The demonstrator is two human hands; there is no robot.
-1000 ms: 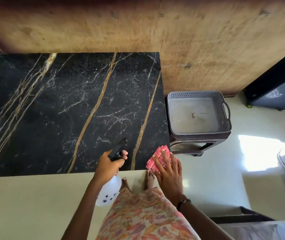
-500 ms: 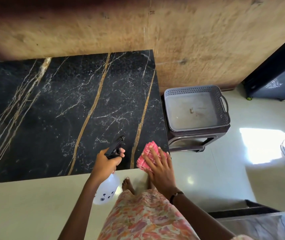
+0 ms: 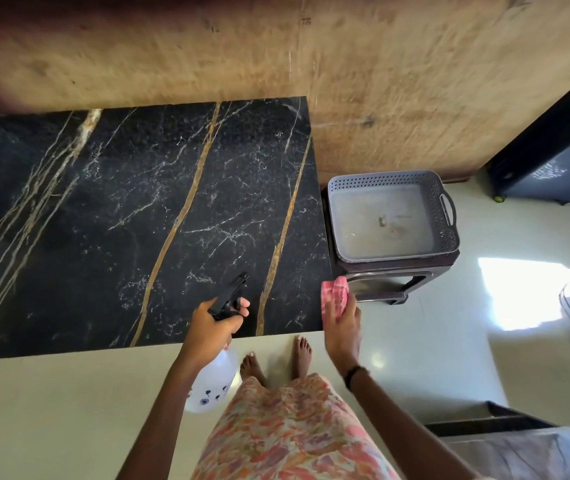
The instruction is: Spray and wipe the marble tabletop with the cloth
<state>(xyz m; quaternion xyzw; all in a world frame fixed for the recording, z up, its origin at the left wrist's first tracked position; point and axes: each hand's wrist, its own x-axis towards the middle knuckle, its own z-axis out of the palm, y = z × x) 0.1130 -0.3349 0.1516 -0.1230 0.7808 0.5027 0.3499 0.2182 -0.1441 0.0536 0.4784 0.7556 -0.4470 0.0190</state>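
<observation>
A black marble tabletop (image 3: 110,216) with gold and white veins is seen from above, its far edge set against a brown wall (image 3: 311,57). Off the tabletop's right edge, a grey basket (image 3: 446,220) is stood on a dark stool (image 3: 397,282). At the tabletop's near edge, a spray bottle (image 3: 212,386) is held in the left hand (image 3: 212,329), the arm stretched forward from the body; the fingers are closed round the black spray head, one fingertip is laid across the trigger, and the nozzle is aimed out over the marble, while the white body of the bottle is hung below the hand over the pale floor (image 3: 51,410). Just off the tabletop's near right corner, a red checked cloth (image 3: 334,296) is gripped in the right hand (image 3: 344,327), which is raised clear of the marble with its back turned upward and its fingers curled round the bunched cloth. A dark band (image 3: 354,374) is worn on the right wrist.
</observation>
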